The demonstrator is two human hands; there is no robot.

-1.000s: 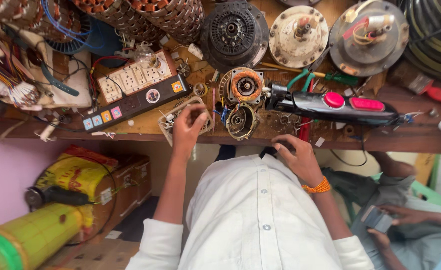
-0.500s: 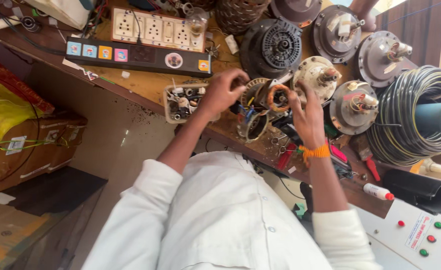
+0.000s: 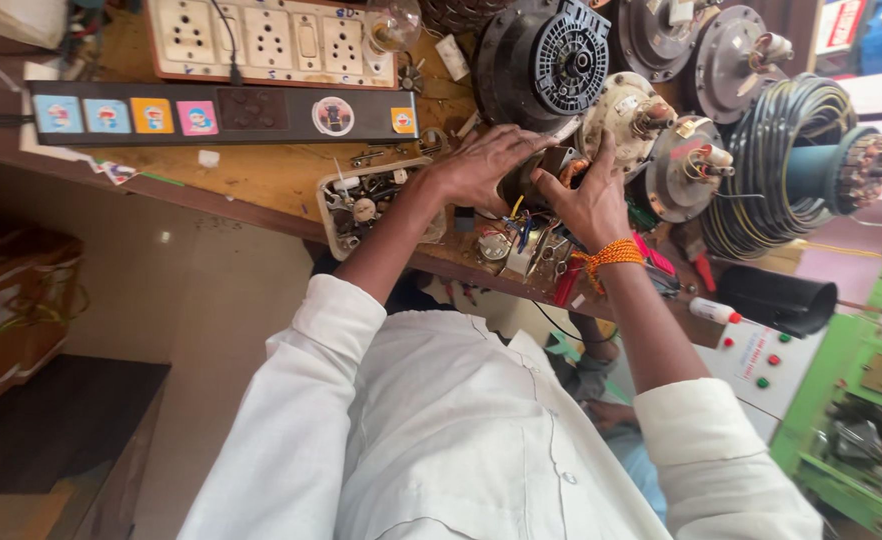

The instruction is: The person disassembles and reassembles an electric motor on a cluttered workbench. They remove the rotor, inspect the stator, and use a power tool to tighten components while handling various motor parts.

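colourful square stickers [image 3: 129,115] on black power strip [image 3: 261,112]

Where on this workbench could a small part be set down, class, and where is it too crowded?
Bare wood lies on the bench between the black strip with stickers, the small parts tray and the bench's front edge. Around both hands, left and right, motor parts and wires crowd; the cable coil fills the far side.

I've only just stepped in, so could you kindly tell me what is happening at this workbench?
A person in a white shirt is working at a cluttered wooden bench. The left hand and the right hand both grip a small motor part with copper windings and coloured wires hanging below it. A small tray of bits sits beside the left hand, a black motor housing lies just beyond, and a coil of cable is off to the right.
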